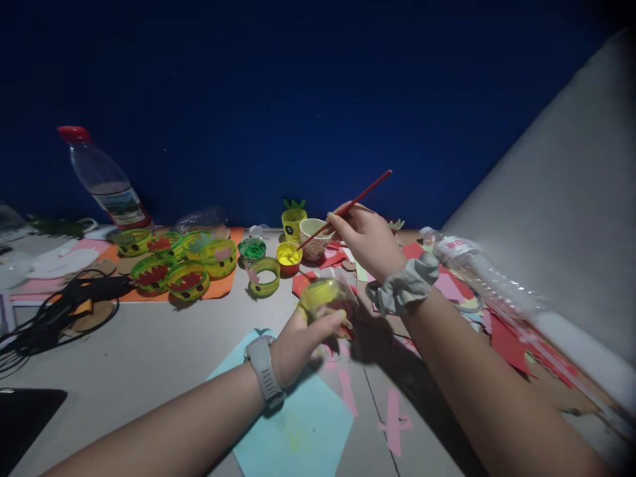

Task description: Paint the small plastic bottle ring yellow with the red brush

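Left hand (pixel 303 341) curled shut around a yellow-painted plastic ring (pixel 325 297), held above the table (pixel 149 344). Further right, right hand (pixel 365 238) pinching a red brush (pixel 348 207), handle slanting up-right, tip down-left over yellow paint pot (pixel 289 255), beyond the ring.

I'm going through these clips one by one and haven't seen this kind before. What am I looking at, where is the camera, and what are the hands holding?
No machine here: a person's bare hands, filmed by one camera worn on the head, looking forward and down. The right hand holds a red-handled brush, its tip reaching toward a small pot of yellow paint. The left hand has a grip on a clear, yellow-painted plastic piece, blurred. On the table lie finished yellow rings on orange paper, a green paint pot, paper scraps, a light blue sheet and plastic bottles.
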`<act>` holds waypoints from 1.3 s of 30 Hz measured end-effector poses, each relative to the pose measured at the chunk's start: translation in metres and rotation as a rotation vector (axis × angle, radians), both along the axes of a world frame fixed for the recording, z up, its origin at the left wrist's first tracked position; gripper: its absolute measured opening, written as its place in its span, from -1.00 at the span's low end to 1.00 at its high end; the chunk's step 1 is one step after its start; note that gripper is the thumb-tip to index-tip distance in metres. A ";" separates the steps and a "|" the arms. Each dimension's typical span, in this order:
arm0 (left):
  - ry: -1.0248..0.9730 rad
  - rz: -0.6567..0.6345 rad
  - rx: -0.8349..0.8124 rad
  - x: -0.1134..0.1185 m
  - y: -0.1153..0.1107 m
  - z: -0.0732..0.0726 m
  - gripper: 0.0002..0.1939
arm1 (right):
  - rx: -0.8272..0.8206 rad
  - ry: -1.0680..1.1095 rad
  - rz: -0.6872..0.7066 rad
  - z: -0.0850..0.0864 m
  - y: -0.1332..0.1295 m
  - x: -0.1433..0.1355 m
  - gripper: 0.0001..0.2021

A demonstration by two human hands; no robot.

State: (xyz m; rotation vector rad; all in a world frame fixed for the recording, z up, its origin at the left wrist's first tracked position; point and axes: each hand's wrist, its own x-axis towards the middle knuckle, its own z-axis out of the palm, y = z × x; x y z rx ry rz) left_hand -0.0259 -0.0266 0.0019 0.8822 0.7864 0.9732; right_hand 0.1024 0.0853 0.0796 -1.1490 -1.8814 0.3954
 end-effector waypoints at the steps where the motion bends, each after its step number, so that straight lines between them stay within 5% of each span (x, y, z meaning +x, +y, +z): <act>1: -0.001 0.011 -0.015 0.000 0.001 -0.001 -0.62 | 0.002 0.010 0.005 0.000 0.000 -0.001 -0.75; 6: -0.070 0.034 0.019 0.000 0.004 -0.003 -0.57 | 0.043 0.074 0.025 0.008 -0.002 0.000 -0.77; 10: -0.078 0.051 0.045 0.003 0.006 -0.005 -0.64 | 0.201 0.215 0.016 0.031 -0.016 0.007 -0.82; 16: 0.027 0.099 -0.117 0.011 0.016 -0.011 -0.54 | 0.447 0.479 0.051 0.052 -0.037 0.021 -0.82; 25: -0.115 0.163 -0.142 0.019 0.022 -0.006 -0.59 | 0.375 0.122 -0.075 0.053 -0.043 0.028 -0.82; 32: -0.266 0.181 -0.113 0.019 0.025 -0.005 -0.60 | 0.381 0.081 -0.035 0.057 -0.047 0.025 -0.85; 39: -0.183 0.299 -0.109 0.024 0.029 -0.005 -0.54 | 0.347 0.041 -0.035 0.057 -0.051 0.024 -0.86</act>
